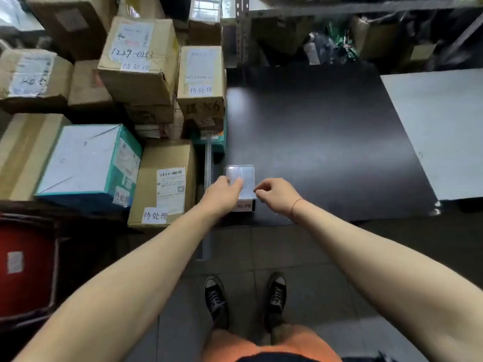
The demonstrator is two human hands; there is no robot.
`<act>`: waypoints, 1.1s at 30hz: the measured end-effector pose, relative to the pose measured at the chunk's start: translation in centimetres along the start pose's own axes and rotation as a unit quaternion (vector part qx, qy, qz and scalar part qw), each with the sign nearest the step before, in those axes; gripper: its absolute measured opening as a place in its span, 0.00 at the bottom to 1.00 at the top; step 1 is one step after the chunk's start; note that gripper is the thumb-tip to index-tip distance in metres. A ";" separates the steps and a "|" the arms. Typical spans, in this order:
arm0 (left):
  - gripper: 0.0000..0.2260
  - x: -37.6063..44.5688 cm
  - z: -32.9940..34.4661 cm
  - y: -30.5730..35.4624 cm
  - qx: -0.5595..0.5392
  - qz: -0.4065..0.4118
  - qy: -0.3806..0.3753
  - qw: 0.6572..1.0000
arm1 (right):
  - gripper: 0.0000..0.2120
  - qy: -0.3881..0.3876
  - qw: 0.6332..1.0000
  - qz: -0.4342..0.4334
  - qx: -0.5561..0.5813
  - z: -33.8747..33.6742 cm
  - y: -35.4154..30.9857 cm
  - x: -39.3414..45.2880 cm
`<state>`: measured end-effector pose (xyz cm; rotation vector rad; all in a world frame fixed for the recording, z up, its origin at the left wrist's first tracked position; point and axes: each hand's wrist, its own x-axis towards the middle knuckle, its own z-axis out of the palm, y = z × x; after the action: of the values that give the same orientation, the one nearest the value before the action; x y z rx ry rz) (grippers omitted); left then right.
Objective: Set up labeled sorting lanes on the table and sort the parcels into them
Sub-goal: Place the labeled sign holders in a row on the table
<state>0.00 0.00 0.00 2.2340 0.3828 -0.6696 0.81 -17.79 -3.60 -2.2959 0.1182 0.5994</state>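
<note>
A clear plastic label stand (244,176) with a white printed label strip (244,205) along its near edge stands at the near left corner of the dark table (326,142). My left hand (224,193) grips its left side, fingers curled over the clear plate. My right hand (274,194) pinches the stand's right edge between thumb and forefinger. Cardboard parcels with white labels are stacked left of the table, among them a labeled brown box (163,184), a teal and white box (88,163) and a tall box (201,82).
A grey-white table (441,131) adjoins the dark table on the right. Metal shelving (339,27) with boxes and bags stands behind. A red crate (26,267) sits on the floor at the left. My feet stand on the tiled floor (308,296).
</note>
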 end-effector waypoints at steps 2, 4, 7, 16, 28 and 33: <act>0.37 1.2 0.5 -0.4 -0.049 -0.047 -0.008 0.998 | 0.12 -0.009 1.000 0.023 0.010 0.7 0.3 0.4; 0.47 3.6 1.5 -2.3 -0.107 -0.074 -0.019 0.991 | 0.14 -0.029 0.998 0.048 0.032 1.9 0.8 0.6; 0.51 5.7 3.0 -4.3 -0.177 -0.118 -0.032 0.977 | 0.16 -0.055 0.990 0.078 0.103 3.5 1.9 1.2; 0.14 2.8 2.3 -2.0 -0.271 -0.088 -0.030 0.958 | 0.11 -0.050 0.972 0.048 0.224 3.5 2.9 0.7; 0.12 2.2 2.4 -2.7 -0.279 0.075 -0.034 0.957 | 0.13 -0.023 0.941 0.018 0.336 -0.7 4.4 -1.3; 0.09 1.6 2.3 -1.9 -0.341 0.054 -0.034 0.938 | 0.12 -0.022 0.949 0.013 0.313 -1.5 4.7 -1.4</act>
<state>-0.35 -0.33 -3.39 1.5526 0.3823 -0.4601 -1.11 -22.33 -5.09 -1.6651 0.2750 0.5313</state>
